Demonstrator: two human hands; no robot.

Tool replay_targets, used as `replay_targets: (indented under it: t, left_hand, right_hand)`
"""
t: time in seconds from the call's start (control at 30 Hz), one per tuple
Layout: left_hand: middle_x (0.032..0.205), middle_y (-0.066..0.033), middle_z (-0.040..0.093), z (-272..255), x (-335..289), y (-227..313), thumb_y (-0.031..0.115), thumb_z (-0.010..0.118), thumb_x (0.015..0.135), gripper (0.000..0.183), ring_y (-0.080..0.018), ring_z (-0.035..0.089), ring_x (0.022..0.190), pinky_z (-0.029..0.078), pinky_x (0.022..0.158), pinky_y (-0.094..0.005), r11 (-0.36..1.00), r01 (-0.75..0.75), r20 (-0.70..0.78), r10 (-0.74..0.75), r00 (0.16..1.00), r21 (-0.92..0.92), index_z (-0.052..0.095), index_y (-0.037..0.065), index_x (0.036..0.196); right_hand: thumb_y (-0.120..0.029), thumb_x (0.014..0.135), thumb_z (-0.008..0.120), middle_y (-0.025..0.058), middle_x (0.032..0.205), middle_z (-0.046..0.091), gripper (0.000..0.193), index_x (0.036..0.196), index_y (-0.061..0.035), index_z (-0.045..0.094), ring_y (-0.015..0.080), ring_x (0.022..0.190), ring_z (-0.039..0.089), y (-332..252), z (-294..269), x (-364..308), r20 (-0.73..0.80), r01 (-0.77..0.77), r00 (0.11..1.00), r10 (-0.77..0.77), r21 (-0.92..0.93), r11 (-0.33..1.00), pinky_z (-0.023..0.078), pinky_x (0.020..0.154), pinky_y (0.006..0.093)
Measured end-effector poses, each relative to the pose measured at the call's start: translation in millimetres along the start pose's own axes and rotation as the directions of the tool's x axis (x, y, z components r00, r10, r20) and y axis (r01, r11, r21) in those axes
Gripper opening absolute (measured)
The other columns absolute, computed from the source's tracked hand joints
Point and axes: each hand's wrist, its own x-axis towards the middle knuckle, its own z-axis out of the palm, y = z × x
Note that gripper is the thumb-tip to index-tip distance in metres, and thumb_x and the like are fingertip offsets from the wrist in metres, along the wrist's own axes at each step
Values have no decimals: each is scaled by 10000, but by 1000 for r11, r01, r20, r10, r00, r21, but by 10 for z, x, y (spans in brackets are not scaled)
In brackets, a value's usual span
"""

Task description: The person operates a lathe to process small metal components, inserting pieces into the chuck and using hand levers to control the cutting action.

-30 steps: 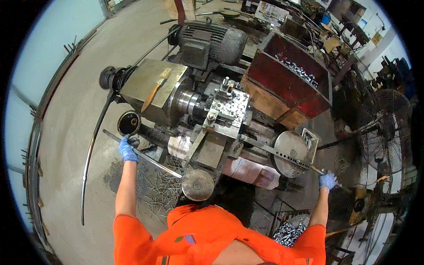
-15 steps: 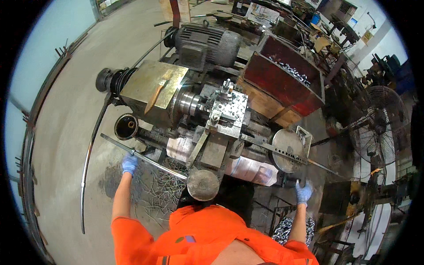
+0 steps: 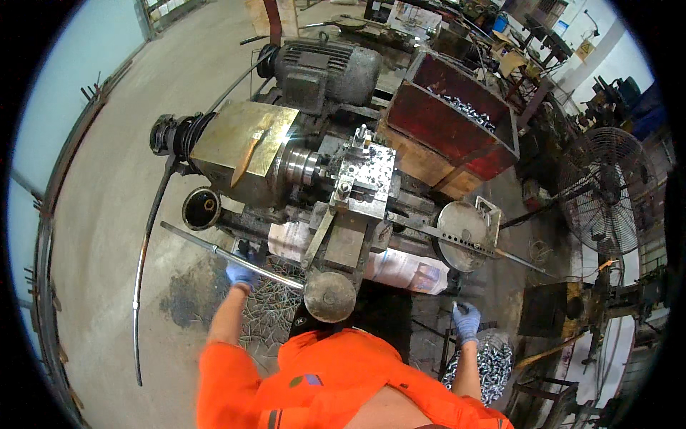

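My left hand (image 3: pixel 241 274), in a blue glove, is beside the long metal bar (image 3: pixel 266 273) at the front left of a lathe-like machine. Its fingers are partly hidden near the bar and blurred, so their grip is unclear. My right hand (image 3: pixel 466 323), gloved in the same blue, hovers over the near right side, above a container of small shiny metal parts (image 3: pixel 491 361). Its thumb stands apart from loosely bent fingers, and nothing can be made out in them. The machine's chuck (image 3: pixel 303 166) faces a tool block (image 3: pixel 366 171) strewn with metal chips.
A round metal disc (image 3: pixel 329 297) stands right before me. A perforated arm (image 3: pixel 446 236) runs over another disc (image 3: pixel 464 214). Thin metal shavings (image 3: pixel 271 314) lie on the floor. A red bin (image 3: pixel 446 136) of parts stands behind, a large fan (image 3: pixel 604 189) at right. A wooden-handled brush (image 3: pixel 246 161) lies on the machine housing.
My left hand has left the bar's collar and moved right, in toward the machine. My right hand has come left and a little nearer. The view has shifted slightly.
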Motion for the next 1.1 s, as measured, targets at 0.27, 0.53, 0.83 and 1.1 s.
replay_targets:
  t: [0.27,0.53,0.83,1.1]
  left_hand:
    - [893,-157,652,-288,223,-171,493,489,769,431,-339,620,847,487,717,-432,917,-192,245,109,964,349,660,113,881]
    - [879,-159,651,-628,48,-244,433,569,761,359,-332,626,822,492,720,-431,931,-141,314,30,949,337,666,113,891]
    - [819,-122,651,-2419,128,-546,388,533,838,306,-294,626,742,485,679,-409,988,29,-311,20,950,153,635,158,1012]
    - [881,-189,637,-2689,-97,-1798,567,368,869,557,-366,609,821,465,716,-445,802,596,-205,-590,781,-34,637,84,937]
  right_hand:
    - [-202,691,745,143,758,662,254,802,12,668,213,688,636,-47,-258,351,-171,239,953,-249,-76,968,489,678,308]
    - [-151,721,712,129,784,661,205,864,-9,674,185,698,625,-2272,-406,725,-125,652,758,-640,163,741,482,665,300]
    - [-466,762,586,143,967,622,412,881,-84,687,304,977,545,-4289,313,699,212,909,387,-897,72,409,425,858,394]
    - [-545,750,533,179,739,639,513,808,-54,669,340,733,616,-4755,753,582,503,910,293,-813,114,399,462,745,394]
